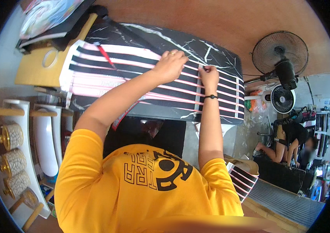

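My left grip is over striped bands, my right grip by a pale strip; fingertips obscured, I can't tell whether either clamps.

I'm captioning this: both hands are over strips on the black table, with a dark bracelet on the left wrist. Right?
Not quite: the head view shows the dark bracelet on the right wrist, not the left. Left hand and right hand are over the strips on the black table.

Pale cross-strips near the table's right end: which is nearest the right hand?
The left strip, far end at the right hand; the right strip lies apart.
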Motion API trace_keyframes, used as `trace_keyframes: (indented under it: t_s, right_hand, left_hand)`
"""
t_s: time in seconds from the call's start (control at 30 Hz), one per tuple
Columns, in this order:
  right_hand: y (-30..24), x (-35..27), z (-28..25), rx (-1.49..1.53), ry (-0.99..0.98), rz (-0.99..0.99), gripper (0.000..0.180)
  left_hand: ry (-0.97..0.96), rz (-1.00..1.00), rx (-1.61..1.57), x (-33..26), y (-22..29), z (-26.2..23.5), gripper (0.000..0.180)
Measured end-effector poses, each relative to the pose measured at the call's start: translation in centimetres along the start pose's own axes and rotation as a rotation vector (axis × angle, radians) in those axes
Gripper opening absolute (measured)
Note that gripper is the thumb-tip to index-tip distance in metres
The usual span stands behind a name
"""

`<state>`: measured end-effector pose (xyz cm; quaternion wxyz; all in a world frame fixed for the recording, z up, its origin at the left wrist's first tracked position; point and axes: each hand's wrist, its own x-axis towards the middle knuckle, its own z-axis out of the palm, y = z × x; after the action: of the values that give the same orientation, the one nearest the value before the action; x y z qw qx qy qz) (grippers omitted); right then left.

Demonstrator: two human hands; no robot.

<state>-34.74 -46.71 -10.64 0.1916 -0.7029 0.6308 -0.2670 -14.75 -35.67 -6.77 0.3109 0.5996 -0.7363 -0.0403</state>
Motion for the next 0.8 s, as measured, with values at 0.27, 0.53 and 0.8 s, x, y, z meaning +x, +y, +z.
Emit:
trace_keyframes:
  t_s: [0.27,0.53,0.8]
  right_hand:
    - [-0.8,-0.1,-0.6,-0.013,-0.043,-0.146,0.034]
    - [0.2,3.4,-2.0,-0.127,-0.216,-0.417,0.036]
    - [-1.7,2.1,-2.1,-0.208,-0.056,-0.342,0.033]
  left_hand:
    - [-0.164,-0.165,-0.061,7.1,0.3,7.7,0.028]
    - [-0.315,-0.204,-0.012,8.5,0.6,7.5,0.024]
    - [-0.593,-0.295,-0.200,13.4,-1.1,7.2,0.027]
